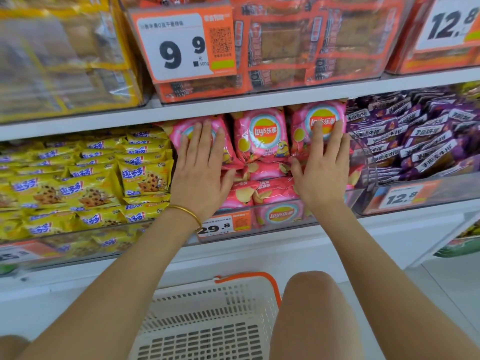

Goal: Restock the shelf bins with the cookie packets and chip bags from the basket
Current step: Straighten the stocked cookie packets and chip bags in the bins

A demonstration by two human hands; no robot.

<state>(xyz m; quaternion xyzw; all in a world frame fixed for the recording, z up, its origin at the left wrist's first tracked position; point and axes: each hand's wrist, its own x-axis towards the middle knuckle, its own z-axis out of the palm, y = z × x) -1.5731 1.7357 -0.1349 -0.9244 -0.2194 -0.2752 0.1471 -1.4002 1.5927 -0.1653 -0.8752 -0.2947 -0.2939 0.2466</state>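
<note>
Head view: our left hand (201, 167) and right hand (323, 167) lie flat on the pink chip bags (261, 136).
We grip nothing, fingers straight; the bags stand in the middle bin (283, 204), cookie packets (91, 188) beside, basket (207, 305) below.

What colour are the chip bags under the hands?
Pink chip bags, seen best in the head view.

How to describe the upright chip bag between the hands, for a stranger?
On the lower shelf, find the chip bin between yellow cookie packets and purple packets. Of three upright bags, the left hand and right hand cover two; the middle bag is uncovered.
</note>
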